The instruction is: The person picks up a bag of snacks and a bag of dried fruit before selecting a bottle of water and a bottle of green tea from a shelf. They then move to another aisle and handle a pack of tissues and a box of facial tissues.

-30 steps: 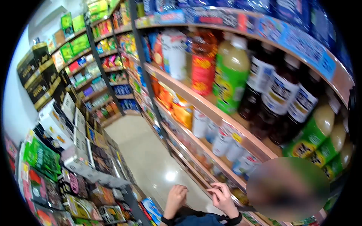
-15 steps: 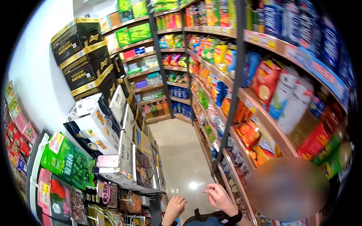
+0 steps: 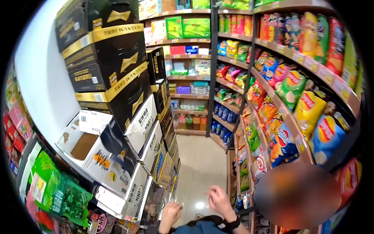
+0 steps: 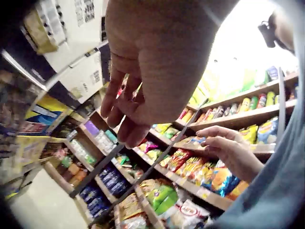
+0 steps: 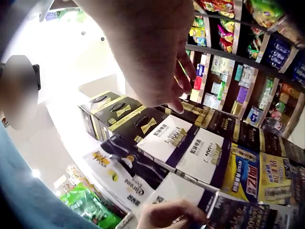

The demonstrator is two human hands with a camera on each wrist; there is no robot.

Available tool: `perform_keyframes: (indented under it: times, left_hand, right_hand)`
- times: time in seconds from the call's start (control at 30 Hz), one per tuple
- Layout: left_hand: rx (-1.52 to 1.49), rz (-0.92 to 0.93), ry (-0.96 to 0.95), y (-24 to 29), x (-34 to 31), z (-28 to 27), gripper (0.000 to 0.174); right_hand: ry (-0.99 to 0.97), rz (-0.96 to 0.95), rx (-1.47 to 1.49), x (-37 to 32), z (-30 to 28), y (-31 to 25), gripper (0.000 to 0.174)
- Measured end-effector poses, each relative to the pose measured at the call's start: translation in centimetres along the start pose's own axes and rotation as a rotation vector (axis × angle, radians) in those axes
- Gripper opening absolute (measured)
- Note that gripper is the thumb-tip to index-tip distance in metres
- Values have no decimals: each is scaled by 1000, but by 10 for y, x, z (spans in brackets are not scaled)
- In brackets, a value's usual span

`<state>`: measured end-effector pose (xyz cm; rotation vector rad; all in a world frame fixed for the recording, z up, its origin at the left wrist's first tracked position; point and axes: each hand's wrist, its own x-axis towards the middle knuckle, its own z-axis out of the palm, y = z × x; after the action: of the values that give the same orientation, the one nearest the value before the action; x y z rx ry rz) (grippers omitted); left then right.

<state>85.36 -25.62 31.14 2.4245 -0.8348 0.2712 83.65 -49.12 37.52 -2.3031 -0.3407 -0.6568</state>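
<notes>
Low in the head view, my left hand hangs beside the stacked cartons with its fingers loosely bent and nothing in them. My right hand is held over the aisle floor, thumb and fingers relaxed, also without an object. The left wrist view shows the fingers of the left hand drooping, with shelves of snack bags behind. Nearest the left hand is a dark printed carton. A white phone-like slab lies on a white carton to its left.
Black and gold cartons are piled along the left wall above an opened Corona box. Shelves of chip bags line the right side. A tiled aisle runs between them to a back shelf. A green snack bag hangs at lower left.
The head view has swung right and moved up the aisle, from drink bottles to chip bags. The cartons loom larger. Both hands stay low in front of the body, holding nothing throughout.
</notes>
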Motion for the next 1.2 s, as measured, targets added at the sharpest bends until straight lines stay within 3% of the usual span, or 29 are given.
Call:
perform_keyframes:
  times: [0.07, 0.3, 0.37, 0.47, 0.6, 0.77, 0.9, 1.03, 1.07, 1.13, 1.17, 1.2]
  left_hand:
    - [-41, 84, 138, 1, 70, -2, 8]
    - [-79, 190, 31, -41, 224, 28, 9]
    - [-154, 144, -2, -64, 248, 43, 11]
    - [-261, 112, -48, -100, 282, 52, 11]
    - [-333, 61, -58, -130, 345, 52, 9]
    - [-281, -10, 79, -165, 419, 57, 8]
    - [-205, -27, 63, -201, 474, 84, 8]
    - [-184, -194, 3, -224, 533, 129, 11]
    - [-135, -334, -151, -229, 549, 142, 14]
    - [-185, -226, -35, -229, 596, 159, 18]
    - [-198, -190, -51, -223, 627, 156, 19]
    - [-213, -161, -75, -216, 656, 156, 20]
  right_hand:
    - [29, 17, 49, 40, 3, 24, 21]
    - [-32, 12, 48, 144, 31, 108, 20]
    - [-68, 114, 129, 165, 40, 127, 19]
    - [-102, 171, 1, 199, 44, 156, 19]
    - [50, 238, 33, 250, 47, 197, 22]
    - [60, 283, 69, 321, 61, 256, 32]
    - [9, 219, 113, 382, 78, 317, 32]
    - [-27, 75, 63, 448, 72, 387, 33]
    - [-16, 75, 73, 462, 69, 405, 33]
    - [-9, 168, 77, 490, 51, 435, 32]
    - [50, 88, -9, 505, 41, 450, 32]
    - [61, 134, -35, 518, 28, 454, 26]
